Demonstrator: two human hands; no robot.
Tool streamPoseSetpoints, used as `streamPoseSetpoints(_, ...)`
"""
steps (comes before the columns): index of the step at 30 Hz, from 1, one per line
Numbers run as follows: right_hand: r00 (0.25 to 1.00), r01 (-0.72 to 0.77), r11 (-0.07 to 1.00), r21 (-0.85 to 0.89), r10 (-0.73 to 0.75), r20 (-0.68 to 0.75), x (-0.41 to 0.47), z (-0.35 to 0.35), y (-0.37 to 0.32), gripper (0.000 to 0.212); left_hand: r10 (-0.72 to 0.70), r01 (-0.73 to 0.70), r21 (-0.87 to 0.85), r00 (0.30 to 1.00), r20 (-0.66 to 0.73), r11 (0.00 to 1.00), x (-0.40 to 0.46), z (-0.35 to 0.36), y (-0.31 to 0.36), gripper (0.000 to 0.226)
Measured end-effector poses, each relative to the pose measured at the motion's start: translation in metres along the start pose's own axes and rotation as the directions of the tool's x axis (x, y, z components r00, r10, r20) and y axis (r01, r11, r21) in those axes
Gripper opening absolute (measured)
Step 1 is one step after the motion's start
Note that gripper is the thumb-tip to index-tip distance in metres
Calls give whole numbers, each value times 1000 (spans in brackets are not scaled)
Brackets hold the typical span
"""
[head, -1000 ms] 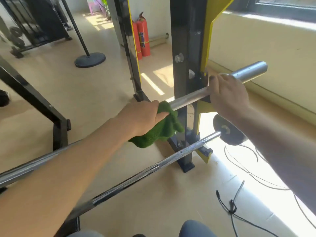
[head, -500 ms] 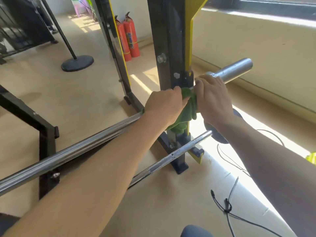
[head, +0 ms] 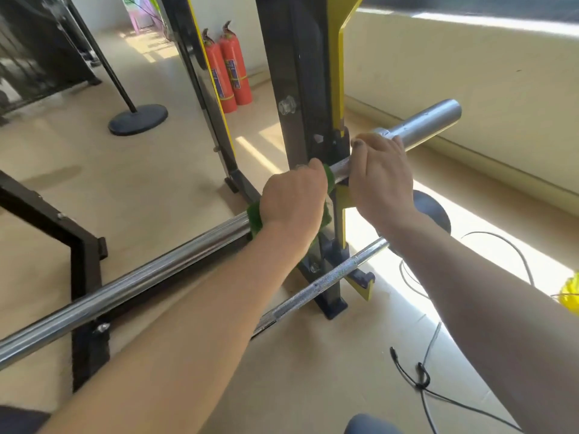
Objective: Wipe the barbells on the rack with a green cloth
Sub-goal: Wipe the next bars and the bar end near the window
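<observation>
A long chrome barbell (head: 150,274) lies across the black and yellow rack (head: 300,73), its thick sleeve (head: 423,123) sticking out to the right. My left hand (head: 291,198) grips the bar with the green cloth (head: 255,217) wrapped round it, just left of the upright. My right hand (head: 379,180) grips the bare bar right of the upright, beside the sleeve collar. A second, thinner knurled barbell (head: 322,283) rests lower on the rack with a dark plate (head: 432,208) at its end.
Two red fire extinguishers (head: 228,70) stand behind the rack. A black round-based stand (head: 138,119) is on the floor at the left. Black and white cables (head: 419,380) lie on the floor at the right. A low wall (head: 470,64) runs along the right.
My left hand slid the cloth up the bar from its middle to beside the upright, then drew back slightly. My right hand kept its grip by the sleeve.
</observation>
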State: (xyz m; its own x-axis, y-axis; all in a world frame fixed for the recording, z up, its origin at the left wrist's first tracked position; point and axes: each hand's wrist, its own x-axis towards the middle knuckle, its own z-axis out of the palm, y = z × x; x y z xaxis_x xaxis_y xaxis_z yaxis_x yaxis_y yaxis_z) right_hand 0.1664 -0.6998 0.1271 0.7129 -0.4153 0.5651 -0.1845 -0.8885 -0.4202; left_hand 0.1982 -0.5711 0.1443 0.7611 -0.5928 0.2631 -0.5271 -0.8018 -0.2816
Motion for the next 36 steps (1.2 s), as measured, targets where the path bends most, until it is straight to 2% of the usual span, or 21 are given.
streamPoseSetpoints(3, 1000, -8, 1000, 24, 8, 6, -1, -3, -1, 48, 58, -50, 63, 990, -132, 997, -2, 9, 6, 18)
streamPoseSetpoints(5, 998, 39, 999, 11, -39, 40, -4, -8, 2, 46, 99, -94, 47, 987, -130, 994, -1, 8, -2, 16)
streamPoseSetpoints(6, 997, 70, 997, -20, -69, 46, -4, -11, 6, 45, 119, -121, -9, 989, -84, 993, 2, 5, -9, 16)
streamPoseSetpoints(8, 992, 115, 991, -76, -110, 60, -2, -11, 12, 44, 155, -120, -231, 978, 141, 966, 14, -2, -25, 26)
streamPoseSetpoints(10, 992, 112, 991, -70, -108, 61, 1, -7, 10, 46, 221, -7, -460, 883, 415, 888, 30, -9, -41, 31)
streamPoseSetpoints(12, 997, 69, 997, -21, -68, 38, 3, -1, 8, 51, 261, 157, -582, 781, 568, 798, 44, -15, -44, 35)
streamPoseSetpoints(14, 999, 37, 999, 16, -37, 9, 3, 2, 6, 47, 272, 334, -632, 693, 667, 699, 49, -17, -42, 39)
streamPoseSetpoints(16, 999, 41, 999, -11, -41, 2, 3, 4, 6, 44, 289, 479, -648, 625, 726, 592, 53, -18, -39, 33)
streamPoseSetpoints(18, 999, 37, 999, -25, -36, 6, 4, 6, 5, 49, 287, 507, -646, 615, 735, 570, 59, -19, -35, 33)
streamPoseSetpoints(20, 1000, 15, 1000, -27, -14, 7, 5, 6, 5, 56, 231, 382, -633, 705, 671, 673, 62, -18, -24, 38)
streamPoseSetpoints(21, 1000, -3, 1000, -13, 4, 10, 5, 5, 4, 58, 180, 293, -606, 782, 597, 739, 61, -17, -16, 37)
streamPoseSetpoints(23, 999, -46, 999, 18, 46, 0, 4, 4, 2, 59, 45, 146, -476, 929, 367, 867, 53, -12, 2, 28)
streamPoseSetpoints(25, 998, -64, 997, 35, 64, 4, 3, 3, 2, 57, -43, 67, -269, 994, 97, 961, 33, -3, 16, 21)
streamPoseSetpoints(27, 998, -56, 997, 44, 56, 16, 5, 2, 5, 56, 0, -14, -95, 989, -151, 995, 15, 8, 21, 17)
streamPoseSetpoints(29, 997, -70, 996, 57, 68, 43, 7, 3, 8, 59, 90, -93, 3, 946, -310, 996, 3, 21, 21, 19)
streamPoseSetpoints(32, 993, -111, 989, 102, 106, 50, 7, 3, 7, 60, 171, -186, 4, 892, -419, 983, -7, 33, 18, 32)
streamPoseSetpoints(36, 975, -215, 938, 273, 189, 121, 3, -5, 4, 52, 141, -191, -56, 863, -484, 980, 19, 22, 24, 21)
